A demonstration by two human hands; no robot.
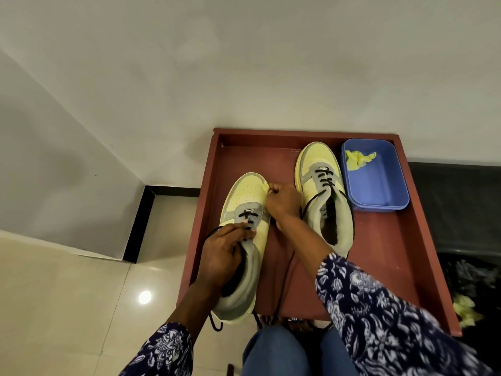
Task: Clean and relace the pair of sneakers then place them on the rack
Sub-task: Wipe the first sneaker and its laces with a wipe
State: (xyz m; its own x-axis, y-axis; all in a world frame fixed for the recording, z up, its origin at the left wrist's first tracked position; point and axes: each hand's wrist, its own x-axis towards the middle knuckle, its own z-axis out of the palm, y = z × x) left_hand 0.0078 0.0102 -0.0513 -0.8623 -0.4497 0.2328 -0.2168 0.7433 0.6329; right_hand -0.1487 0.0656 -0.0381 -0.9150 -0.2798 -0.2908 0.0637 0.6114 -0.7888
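Yellow and grey, the pair of sneakers sits on a reddish-brown wooden tray (423,232) that fills the middle and right of the frame, against a pale wall. Your left hand (225,253) grips the left sneaker (248,213) at its tongue and collar, fingers curled over the opening, with a black lace (214,231) running under them; only the lowest eyelets of this shoe are laced. Your right hand (283,200) is curled beside that shoe's toe, pinching a small yellow cloth (266,186) against the side of the toe cap. Just right of that hand stands the right sneaker (324,194), toe pointing to the top of the frame, laced through several rows, with its loose lace end (284,280) trailing down the tray toward the bottom of the frame. In the upper right corner of the tray, just beside this shoe, rests a blue plastic tub (379,185) with another crumpled yellow cloth (357,160) inside it. Both of your sleeves (379,308) are dark blue with a white floral print, and your jeans (276,354) show at the bottom centre. Glossy cream floor tiles (67,308) lie at lower left, and a black surface (461,199) lies at the right edge.
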